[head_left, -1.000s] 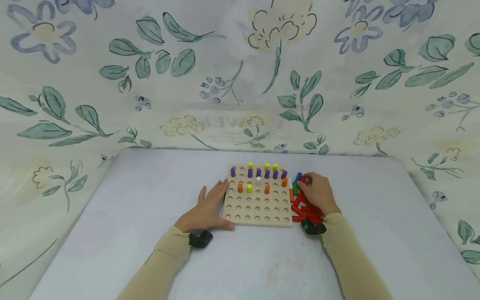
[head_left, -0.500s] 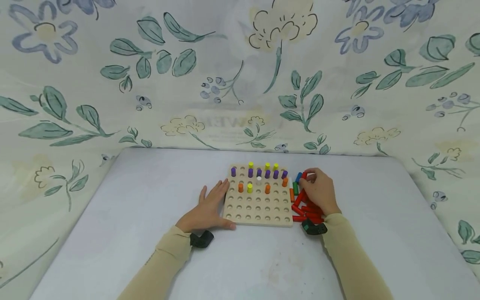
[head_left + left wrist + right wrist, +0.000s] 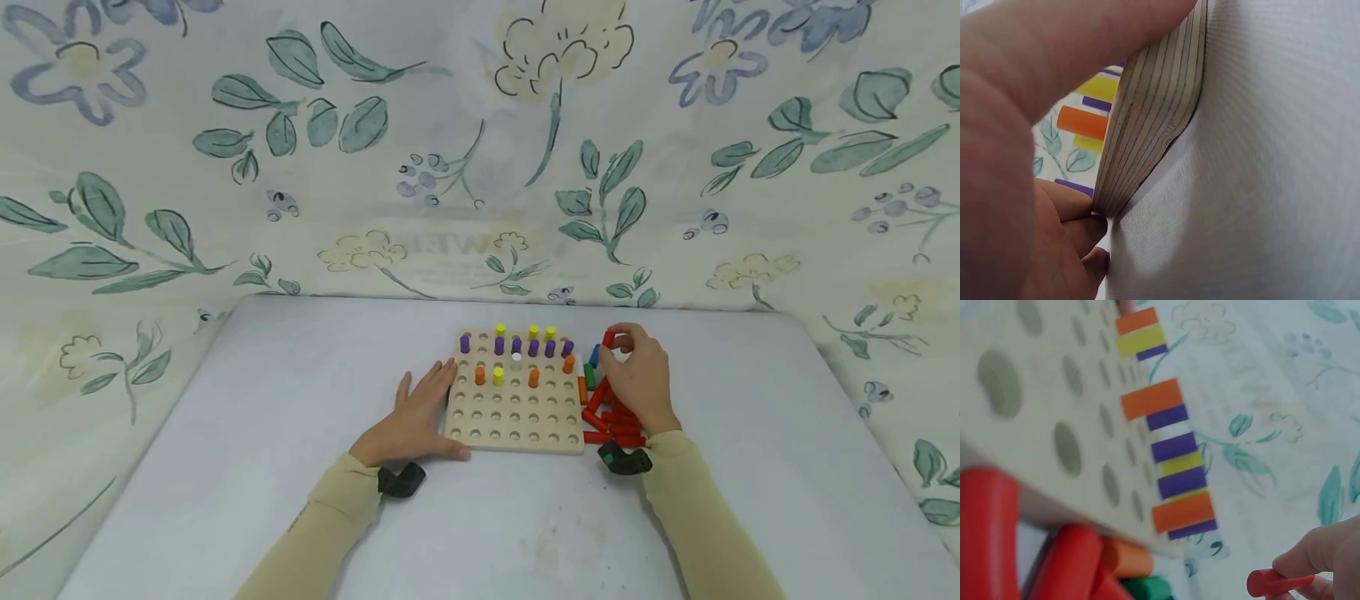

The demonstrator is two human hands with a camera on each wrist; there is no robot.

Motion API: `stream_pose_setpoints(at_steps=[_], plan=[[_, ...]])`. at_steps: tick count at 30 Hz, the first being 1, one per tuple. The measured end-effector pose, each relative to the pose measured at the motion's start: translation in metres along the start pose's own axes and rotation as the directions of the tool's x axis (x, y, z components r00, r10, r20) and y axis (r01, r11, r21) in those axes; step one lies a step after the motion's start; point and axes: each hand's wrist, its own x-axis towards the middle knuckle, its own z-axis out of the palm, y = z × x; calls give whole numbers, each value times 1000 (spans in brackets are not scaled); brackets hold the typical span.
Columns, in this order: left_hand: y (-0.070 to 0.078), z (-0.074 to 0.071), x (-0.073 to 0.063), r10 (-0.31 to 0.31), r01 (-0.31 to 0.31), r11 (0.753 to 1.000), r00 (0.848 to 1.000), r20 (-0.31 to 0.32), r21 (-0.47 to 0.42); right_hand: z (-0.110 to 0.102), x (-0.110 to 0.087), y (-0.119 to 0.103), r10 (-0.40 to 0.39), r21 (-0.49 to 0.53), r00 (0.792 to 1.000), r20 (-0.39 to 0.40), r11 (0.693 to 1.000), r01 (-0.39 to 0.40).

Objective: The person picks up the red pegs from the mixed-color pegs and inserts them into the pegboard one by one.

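A wooden pegboard (image 3: 513, 408) lies on the table, with purple, yellow, orange and white pegs upright in its farther rows. My left hand (image 3: 412, 423) spreads along its near left corner. Its fingers touch the left side and the thumb lies along the front edge; the left wrist view shows the thumb (image 3: 1079, 44) over the board's layered side (image 3: 1160, 94). Just right of the board, my right hand (image 3: 641, 379) pinches a red peg (image 3: 1266, 583) between thumb and fingers. The held peg is raised above the loose pegs, apart from the board.
Several loose red pegs (image 3: 618, 419) lie in a pile along the board's right side, partly under my right hand. Near them are an orange peg (image 3: 582, 390), a green peg (image 3: 589, 377) and a blue peg (image 3: 595, 356). A floral cloth (image 3: 450, 267) stands behind the white table (image 3: 337, 350).
My right hand has moved slightly away from me and up, lifting the red peg from the far end of the pile. The left hand and the pegs in the board stay put.
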Motion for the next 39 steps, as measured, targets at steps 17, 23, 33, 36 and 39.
stream_pose_setpoints(at_steps=[17,23,33,36,39], plan=[[-4,0,1,13,-13,1000,1000,-3,8,4,-20,-35,-194,31,981,-16,980,195],[-5,1,1,10,-10,1000,1000,-5,3,10,-29,-45,-232,41,973,-2,972,232],[-4,2,1,5,-5,1000,1000,-6,11,20,-38,-53,-268,53,963,20,962,267],[-4,2,1,2,-2,1000,1000,-7,11,23,-41,-56,-275,54,961,39,961,273],[-5,3,1,7,-7,1000,1000,-6,9,27,-43,-58,-286,53,957,52,958,283]])
